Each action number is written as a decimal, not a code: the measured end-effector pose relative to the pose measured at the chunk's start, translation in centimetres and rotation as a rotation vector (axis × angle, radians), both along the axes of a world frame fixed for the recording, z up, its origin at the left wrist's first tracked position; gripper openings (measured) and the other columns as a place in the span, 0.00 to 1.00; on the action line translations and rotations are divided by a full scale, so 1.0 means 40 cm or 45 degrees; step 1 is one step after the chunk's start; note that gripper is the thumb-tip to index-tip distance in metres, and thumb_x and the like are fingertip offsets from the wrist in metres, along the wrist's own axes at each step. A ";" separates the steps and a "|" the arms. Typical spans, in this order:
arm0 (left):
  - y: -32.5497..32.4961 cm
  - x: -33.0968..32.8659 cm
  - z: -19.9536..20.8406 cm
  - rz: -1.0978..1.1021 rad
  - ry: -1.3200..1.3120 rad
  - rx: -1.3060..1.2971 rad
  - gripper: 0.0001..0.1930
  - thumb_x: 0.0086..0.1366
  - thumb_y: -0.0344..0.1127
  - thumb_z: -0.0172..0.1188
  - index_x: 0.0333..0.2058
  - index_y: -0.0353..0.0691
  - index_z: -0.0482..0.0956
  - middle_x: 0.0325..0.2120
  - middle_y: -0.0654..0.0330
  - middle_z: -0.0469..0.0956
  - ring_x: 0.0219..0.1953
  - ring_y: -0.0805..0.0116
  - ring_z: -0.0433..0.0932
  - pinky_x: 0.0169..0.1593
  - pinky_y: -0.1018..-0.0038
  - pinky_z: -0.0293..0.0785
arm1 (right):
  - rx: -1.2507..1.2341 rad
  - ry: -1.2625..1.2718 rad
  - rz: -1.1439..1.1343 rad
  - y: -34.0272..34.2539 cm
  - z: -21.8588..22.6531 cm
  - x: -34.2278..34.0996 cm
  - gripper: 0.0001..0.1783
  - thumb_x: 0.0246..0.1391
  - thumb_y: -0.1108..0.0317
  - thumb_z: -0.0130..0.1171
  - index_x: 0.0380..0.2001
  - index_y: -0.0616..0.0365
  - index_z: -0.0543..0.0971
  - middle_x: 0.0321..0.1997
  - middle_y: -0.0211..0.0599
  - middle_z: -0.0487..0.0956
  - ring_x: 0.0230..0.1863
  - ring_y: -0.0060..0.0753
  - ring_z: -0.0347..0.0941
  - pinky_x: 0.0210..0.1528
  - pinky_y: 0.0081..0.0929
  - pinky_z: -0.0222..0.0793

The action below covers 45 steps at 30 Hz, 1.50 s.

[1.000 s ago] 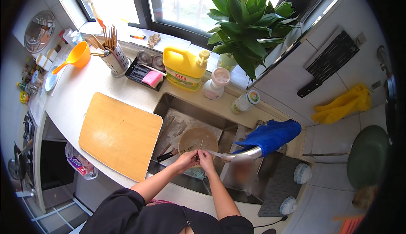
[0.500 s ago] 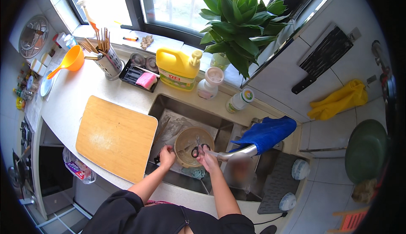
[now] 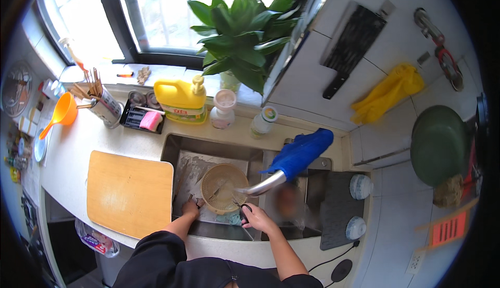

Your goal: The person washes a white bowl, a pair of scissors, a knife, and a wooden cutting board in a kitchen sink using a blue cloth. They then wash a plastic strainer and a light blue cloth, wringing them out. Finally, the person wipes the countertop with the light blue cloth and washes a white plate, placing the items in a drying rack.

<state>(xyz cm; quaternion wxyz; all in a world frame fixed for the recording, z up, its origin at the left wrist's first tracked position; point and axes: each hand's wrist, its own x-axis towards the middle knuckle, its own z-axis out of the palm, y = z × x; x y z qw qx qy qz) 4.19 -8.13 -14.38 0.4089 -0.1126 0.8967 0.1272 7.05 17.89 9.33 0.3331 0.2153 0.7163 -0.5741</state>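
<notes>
My right hand (image 3: 256, 217) grips a pair of scissors (image 3: 247, 209) with black handles, just below the faucet's mouth and over the near right side of the beige strainer basket (image 3: 207, 182). My left hand (image 3: 190, 208) reaches down inside the sink's left wall, fingers curled around a small dark thing that I cannot make out. The basket sits in the left sink basin (image 3: 190, 165); its contents are too small to tell. Beside it, near the front wall, lies a teal cloth (image 3: 229, 218). The metal faucet (image 3: 266, 183) is partly wrapped in a blue cloth (image 3: 303, 152).
A wooden cutting board (image 3: 129, 193) lies left of the sink. Behind stand a yellow jug (image 3: 180, 99), two white bottles, a black caddy with a pink sponge (image 3: 151, 121) and a utensil holder (image 3: 107, 108). A grey mat (image 3: 338, 215) with two bowls lies right.
The view has shifted, so the counter sits further left. My right hand with the scissors has moved nearer to me, away from the basket's middle. My left hand has lowered along the sink wall.
</notes>
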 end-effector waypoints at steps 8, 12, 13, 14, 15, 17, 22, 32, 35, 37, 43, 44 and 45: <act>0.009 -0.017 -0.025 -0.485 -0.183 -0.033 0.30 0.39 0.43 0.66 0.45 0.40 0.73 0.47 0.52 0.71 0.50 0.59 0.70 0.50 0.70 0.68 | -0.274 0.000 -0.001 0.014 0.054 0.035 0.20 0.61 0.61 0.40 0.53 0.59 0.62 0.44 0.39 0.68 0.35 0.28 0.71 0.35 0.26 0.75; 0.024 0.010 -0.029 -0.418 -0.007 -0.023 0.27 0.39 0.41 0.65 0.42 0.39 0.74 0.44 0.50 0.73 0.50 0.59 0.70 0.50 0.71 0.68 | -0.612 -0.105 -0.394 0.126 0.123 0.109 0.20 0.60 0.62 0.42 0.53 0.57 0.63 0.45 0.38 0.69 0.40 0.36 0.71 0.42 0.33 0.73; 0.016 0.012 -0.029 -0.415 0.016 -0.020 0.27 0.40 0.41 0.65 0.42 0.39 0.74 0.44 0.50 0.73 0.49 0.59 0.71 0.50 0.71 0.68 | -0.692 -0.133 -0.476 0.165 0.139 0.135 0.20 0.60 0.62 0.43 0.53 0.57 0.63 0.45 0.37 0.69 0.41 0.38 0.71 0.44 0.35 0.72; 0.003 0.011 -0.040 -0.346 -0.032 0.000 0.27 0.40 0.41 0.64 0.42 0.39 0.74 0.43 0.49 0.73 0.49 0.58 0.71 0.50 0.70 0.69 | -0.705 -0.090 -0.577 0.209 0.170 0.156 0.20 0.59 0.63 0.44 0.53 0.56 0.62 0.46 0.40 0.69 0.44 0.44 0.71 0.48 0.41 0.70; -0.012 0.005 -0.055 -0.272 -0.079 0.020 0.27 0.40 0.41 0.64 0.42 0.38 0.73 0.43 0.49 0.73 0.48 0.57 0.71 0.50 0.70 0.69 | -0.653 -0.001 -0.663 0.254 0.147 0.188 0.21 0.59 0.62 0.45 0.54 0.56 0.61 0.46 0.42 0.69 0.43 0.45 0.71 0.47 0.43 0.70; -0.005 -0.016 -0.035 -0.300 -0.133 0.093 0.25 0.41 0.42 0.61 0.40 0.37 0.75 0.41 0.47 0.74 0.45 0.54 0.73 0.47 0.69 0.70 | -0.507 0.140 -0.928 0.342 0.128 0.250 0.21 0.59 0.60 0.45 0.54 0.55 0.60 0.46 0.44 0.69 0.41 0.43 0.72 0.45 0.43 0.71; 0.062 -0.058 0.222 -0.325 -0.076 0.188 0.20 0.43 0.42 0.59 0.33 0.33 0.77 0.29 0.47 0.78 0.33 0.58 0.79 0.37 0.70 0.74 | 0.465 0.370 -1.170 0.526 0.083 0.386 0.22 0.58 0.58 0.46 0.52 0.55 0.62 0.45 0.41 0.68 0.42 0.44 0.68 0.45 0.39 0.68; 0.069 -0.057 0.626 -0.185 -0.348 0.171 0.22 0.48 0.31 0.55 0.45 0.56 0.73 0.18 0.59 0.76 0.18 0.70 0.77 0.21 0.76 0.74 | 1.195 0.453 -1.001 0.584 0.038 0.461 0.18 0.57 0.61 0.45 0.46 0.60 0.70 0.38 0.48 0.71 0.38 0.41 0.69 0.42 0.31 0.64; 0.062 -0.024 0.744 -0.453 -0.234 0.059 0.23 0.47 0.33 0.54 0.45 0.61 0.73 0.16 0.60 0.77 0.18 0.72 0.77 0.23 0.77 0.74 | 0.877 0.560 -1.092 0.558 0.156 0.441 0.16 0.54 0.60 0.52 0.34 0.65 0.76 0.20 0.33 0.72 0.17 0.20 0.67 0.25 0.21 0.64; 0.061 0.001 0.844 -0.595 -0.106 0.076 0.24 0.46 0.33 0.54 0.45 0.64 0.72 0.16 0.60 0.77 0.19 0.73 0.77 0.25 0.77 0.74 | 0.951 0.590 -0.911 0.570 0.217 0.443 0.16 0.52 0.59 0.54 0.33 0.64 0.76 0.20 0.32 0.73 0.19 0.19 0.67 0.25 0.21 0.64; -0.058 0.042 0.983 -0.250 -0.044 0.220 0.08 0.44 0.30 0.57 0.24 0.32 0.77 0.15 0.56 0.76 0.16 0.69 0.78 0.23 0.75 0.74 | 0.676 0.893 -0.826 0.591 0.469 0.403 0.13 0.46 0.65 0.63 0.23 0.64 0.73 0.21 0.26 0.74 0.24 0.11 0.66 0.26 0.14 0.63; -0.065 0.043 0.991 -0.204 -0.019 0.255 0.07 0.43 0.29 0.59 0.20 0.29 0.76 0.15 0.56 0.77 0.16 0.69 0.77 0.22 0.75 0.74 | 0.608 0.904 -0.846 0.576 0.540 0.404 0.11 0.47 0.66 0.62 0.26 0.64 0.75 0.24 0.24 0.74 0.25 0.12 0.66 0.27 0.13 0.64; -0.061 0.044 1.000 -0.164 -0.013 0.350 0.06 0.44 0.27 0.59 0.20 0.27 0.75 0.14 0.55 0.76 0.15 0.68 0.77 0.19 0.76 0.72 | 0.549 0.930 -0.861 0.572 0.593 0.406 0.10 0.48 0.67 0.61 0.28 0.64 0.75 0.26 0.24 0.74 0.27 0.12 0.67 0.29 0.13 0.65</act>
